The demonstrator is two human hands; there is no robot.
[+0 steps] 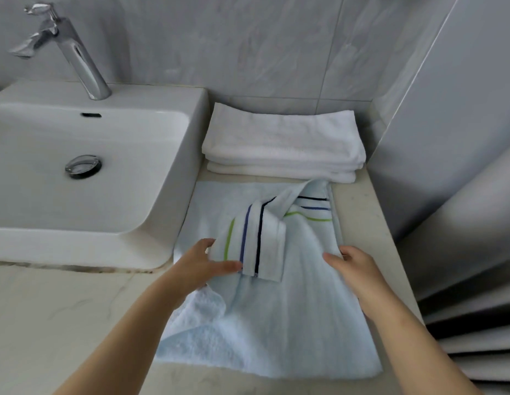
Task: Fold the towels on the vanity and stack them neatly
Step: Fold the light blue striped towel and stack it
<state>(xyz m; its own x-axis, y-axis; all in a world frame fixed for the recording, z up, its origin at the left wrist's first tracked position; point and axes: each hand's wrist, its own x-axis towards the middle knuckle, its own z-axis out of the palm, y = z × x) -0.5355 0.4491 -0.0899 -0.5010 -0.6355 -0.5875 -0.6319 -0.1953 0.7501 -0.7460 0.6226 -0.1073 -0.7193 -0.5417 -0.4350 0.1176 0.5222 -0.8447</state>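
Two hands on one pale blue towel (276, 315) here. It's lying on the beige vanity counter (48, 323), just right of the sink, spread mostly flat with the near edge close to the front of the counter. The far end has three thin stripes (green, blue, dark navy), and part of that striped end is twisted and flipped back toward the person, so it sits as a loose flap on top of the rest.

The left hand (202, 269) has that flap pinched at its left edge: thumb on top by the stripes, the other fingers tucked under the fabric. The right hand (353, 269) is at the towel's right edge, thumb lying on top of the cloth, the other fingers curled at the edge. They seem to hold it, but how far they go under I can't tell.

Right behind the blue towel, just about touching its far edge, is a stack of white towels (282, 143), folded and pushed up against the grey tiled wall (248, 47). To the left is the white sink (91, 132) with a chrome drain plug (83, 166) and a chrome faucet (68, 49) behind the bowl. On the right edge there's something grey and pleated (476, 323), maybe a curtain.
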